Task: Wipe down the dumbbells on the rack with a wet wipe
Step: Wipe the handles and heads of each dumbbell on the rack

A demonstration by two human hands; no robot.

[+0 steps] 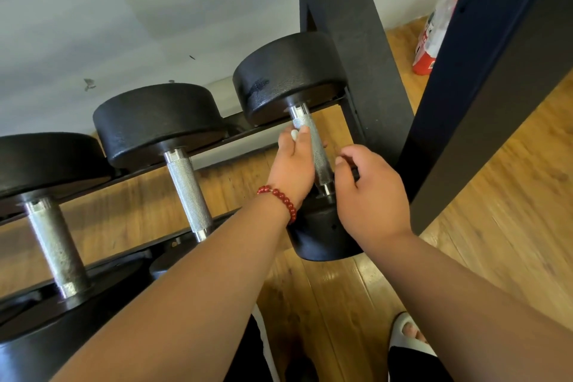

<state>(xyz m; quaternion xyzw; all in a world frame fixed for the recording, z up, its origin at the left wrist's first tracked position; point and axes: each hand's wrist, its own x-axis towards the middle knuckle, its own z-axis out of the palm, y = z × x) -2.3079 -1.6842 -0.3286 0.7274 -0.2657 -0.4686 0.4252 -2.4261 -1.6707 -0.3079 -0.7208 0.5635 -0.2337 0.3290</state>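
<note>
Barely any white wipe shows beside the knurled dumbbell handle.

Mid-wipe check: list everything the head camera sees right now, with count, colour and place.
rack: one, black, by the wall
dumbbells: three, black heads, silver handles, in a row on the rack
wet wipe: one, white, at the rightmost handle
bottle pack: one, red and clear, on the floor, far right
floor: brown wood
slipper: one, white, bottom right
bracelet: one, red beads, left wrist
left grip: pinches the wet wipe against that handle
right grip: fingers curled by the handle's near end, contact unclear
</note>
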